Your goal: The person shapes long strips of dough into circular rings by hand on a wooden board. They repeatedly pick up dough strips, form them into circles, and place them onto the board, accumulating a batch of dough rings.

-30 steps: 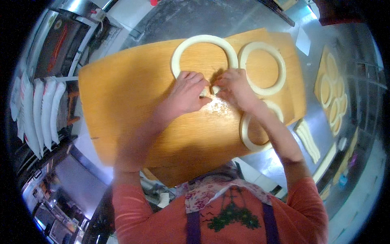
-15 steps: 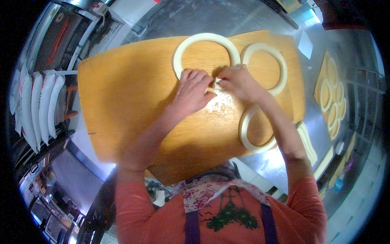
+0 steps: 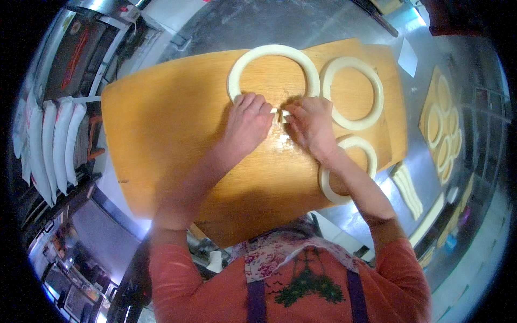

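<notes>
A large pale dough ring (image 3: 274, 50) lies on a wooden board (image 3: 161, 145), its near side parted by a small gap. Left of that gap, my left hand (image 3: 246, 125) has its fingers curled over one dough end. My right hand (image 3: 313, 123) pinches the other end, and the two ends face each other, apart. Wet or floury specks show on the wood just below. Beside my right hand sits a second dough ring (image 3: 378, 92), closed as far as I see. A smaller dough ring (image 3: 325, 175) lies nearer me, partly covered by my right forearm.
Several dough strips (image 3: 407, 189) rest on the metal table (image 3: 231, 27) at the right. Farther right, another board (image 3: 429, 102) carries several dough rings. A white flat piece (image 3: 407, 58) lies beyond the board's far right corner. White sacks (image 3: 49, 145) stand at the left.
My right hand has shifted slightly right and lower, its fingers turned down over the dough end. My left hand has drawn a little left. Both dough ends now show, facing each other.
</notes>
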### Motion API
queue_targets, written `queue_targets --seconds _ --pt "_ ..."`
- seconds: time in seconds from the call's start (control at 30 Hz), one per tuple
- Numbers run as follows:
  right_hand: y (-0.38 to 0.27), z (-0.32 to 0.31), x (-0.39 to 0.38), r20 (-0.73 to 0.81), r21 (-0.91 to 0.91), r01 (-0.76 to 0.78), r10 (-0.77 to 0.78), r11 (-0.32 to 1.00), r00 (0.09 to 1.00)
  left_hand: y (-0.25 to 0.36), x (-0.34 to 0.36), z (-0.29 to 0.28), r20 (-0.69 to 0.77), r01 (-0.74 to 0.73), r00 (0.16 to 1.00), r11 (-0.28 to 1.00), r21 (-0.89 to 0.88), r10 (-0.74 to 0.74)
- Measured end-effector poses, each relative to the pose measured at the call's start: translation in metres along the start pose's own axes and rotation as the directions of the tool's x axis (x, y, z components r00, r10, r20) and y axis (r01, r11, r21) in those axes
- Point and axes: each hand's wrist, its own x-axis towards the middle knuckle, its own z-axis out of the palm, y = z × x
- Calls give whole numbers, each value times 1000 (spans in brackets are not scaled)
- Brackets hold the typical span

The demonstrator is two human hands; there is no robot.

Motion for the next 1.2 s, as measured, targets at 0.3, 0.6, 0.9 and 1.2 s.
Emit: queue_targets --seconds 0.3,0.6,0.9,1.2 --pt "-2 5 11 -61 52 -46 50 998 997 -6 0 14 -130 55 989 988 -141 -73" --pt "-5 12 14 -101 32 -68 71 997 992 -8 2 16 -167 -24 986 983 -180 -6" --pt "-4 20 11 -152 13 69 -67 998 986 -10 1 19 -167 -89 984 982 -165 61" --pt "-2 14 9 -79 15 125 -123 992 989 -12 0 16 -66 -41 997 990 -134 33"
